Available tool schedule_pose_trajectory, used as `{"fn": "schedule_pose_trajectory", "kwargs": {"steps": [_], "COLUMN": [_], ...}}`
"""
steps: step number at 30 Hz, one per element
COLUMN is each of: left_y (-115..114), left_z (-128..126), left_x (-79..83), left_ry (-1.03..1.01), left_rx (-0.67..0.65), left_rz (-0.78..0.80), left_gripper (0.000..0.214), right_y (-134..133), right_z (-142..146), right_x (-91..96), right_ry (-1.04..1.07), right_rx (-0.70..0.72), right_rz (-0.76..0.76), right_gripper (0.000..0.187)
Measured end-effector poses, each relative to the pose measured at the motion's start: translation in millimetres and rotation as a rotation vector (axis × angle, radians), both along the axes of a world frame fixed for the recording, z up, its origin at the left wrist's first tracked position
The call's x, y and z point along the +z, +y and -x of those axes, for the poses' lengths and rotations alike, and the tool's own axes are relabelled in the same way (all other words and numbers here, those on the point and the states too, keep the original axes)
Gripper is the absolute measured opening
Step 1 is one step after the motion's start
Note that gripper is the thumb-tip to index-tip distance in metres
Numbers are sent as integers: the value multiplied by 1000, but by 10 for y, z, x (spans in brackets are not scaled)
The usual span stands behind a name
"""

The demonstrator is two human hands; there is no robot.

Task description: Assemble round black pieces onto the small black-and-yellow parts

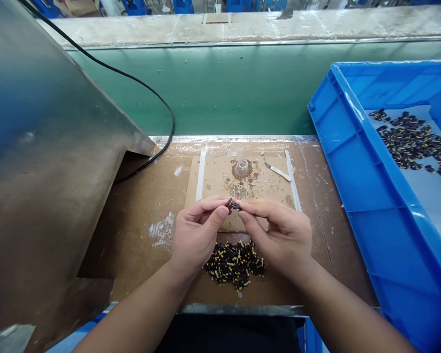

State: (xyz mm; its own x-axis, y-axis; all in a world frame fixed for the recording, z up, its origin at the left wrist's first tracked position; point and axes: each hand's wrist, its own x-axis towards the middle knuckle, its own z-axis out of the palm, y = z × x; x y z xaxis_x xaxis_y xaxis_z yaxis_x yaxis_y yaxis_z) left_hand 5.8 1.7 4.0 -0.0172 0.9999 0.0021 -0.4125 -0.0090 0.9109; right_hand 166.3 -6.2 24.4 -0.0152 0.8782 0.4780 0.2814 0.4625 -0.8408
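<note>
Above the cardboard, my left hand (200, 230) pinches a small black part (229, 202) between thumb and forefinger. Facing it, my right hand (279, 235) grips a second small black piece (236, 207) in its fingertips. The two parts meet or nearly meet; their exact kind is too small to make out. Below my hands lies a pile of small black parts with yellow ends (237, 264). Just beyond the hands is a small clear cup (242, 167) on a stained patch, with a pale-handled brush or knife (278, 171) to its right.
A blue crate (382, 196) on the right holds many black and yellow parts (415, 139) on a pale sheet. At left stands a large metal housing (59, 147), with a black cable (132, 76) hanging past it. Behind the brown bench runs a green conveyor belt (242, 88).
</note>
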Motion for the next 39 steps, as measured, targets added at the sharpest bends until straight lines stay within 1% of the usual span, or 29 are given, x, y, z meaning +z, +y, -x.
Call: {"fn": "schedule_pose_trajectory", "kwargs": {"steps": [10, 14, 18, 23, 25, 29, 32, 35, 37, 39], "left_y": [0, 0, -6, -57, -76, -86, -83, -91, -101, -109], "left_z": [-24, -33, -19, 1, -8, -35, -39, -44, -51, -57], "left_x": [72, 50, -35, -108, -91, 0, 51, 56, 41, 22], "left_ry": [-143, -135, -55, 136, 193, 284, 335, 364, 370, 371], "left_rx": [-23, -7, 32, 83, 97, 54, 92, 90, 71, 82], "left_rz": [45, 12, -51, -162, -201, -238, -239, -255, -272, -294], "left_gripper": [2, 4, 8, 14, 18, 29, 34, 35, 35, 36], "right_y": [25, 25, 10, 6, 19, 54, 62, 48, 32, 18], "right_z": [-6, -4, 6, 4, -3, -26, -41, -53, -60, -65], "right_x": [25, 41, 28, 11, 6, -23, -49, -54, -46, -38], "right_ry": [-43, -76, -97, -100, -114, -153, -187, -211, -232, -253], "right_rx": [57, 52, 32, 15, 11, -38, -61, -23, 1, 11], "right_rz": [-71, -98, -107, -102, -109, -164, -230, -270, -289, -312], "right_gripper": [26, 21, 18, 19, 21, 23, 26, 30, 29, 28]}}
